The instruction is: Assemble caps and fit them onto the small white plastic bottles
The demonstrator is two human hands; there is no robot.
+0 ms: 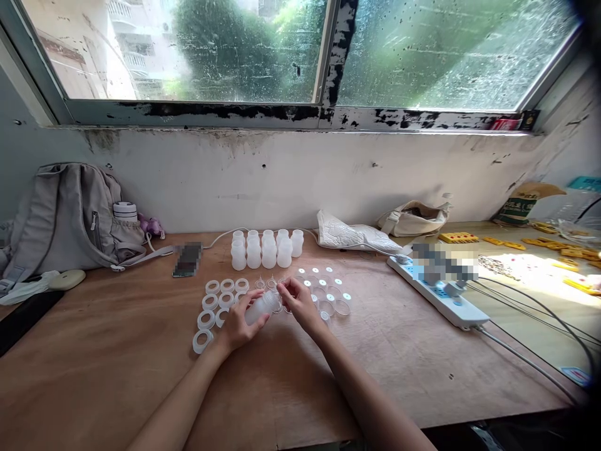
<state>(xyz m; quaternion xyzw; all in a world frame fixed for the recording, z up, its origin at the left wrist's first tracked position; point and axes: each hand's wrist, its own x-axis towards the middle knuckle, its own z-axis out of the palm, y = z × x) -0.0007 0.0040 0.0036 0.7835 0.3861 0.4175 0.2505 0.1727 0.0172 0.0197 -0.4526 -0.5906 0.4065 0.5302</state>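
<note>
Bottle (263,304) held just above the counter (282,388), about midway between its left and right edges, nearer the far edge than the near one. It lies tilted, mouth toward the right. Left hand (241,322) is clamped round the body; right hand (300,300) has its fingertips drawn in at the mouth.

Handling, as I judge it: firm grip low on the body with the left, but no squeezing, since a soft wall would pull the mouth out of round. Right fingertips best worked square to the rim, with light, even pressure all the way round. Wrists want to be a little higher: white rings (205,319) lie close by the left hand, clear rings (271,283) just beyond the bottle, flat discs (328,307) beside the right. A low sleeve or knuckle could scatter them. Upright bottles (269,250) toward the far edge look safe enough.

Hard to make out: whether the right fingertips pinch a small part or only the rim; cannot tell. The bottle's mouth is partly covered by them. Left hand hides some white rings. Clear rings blur into the wood. Phone (188,259) is pixelated.
</note>
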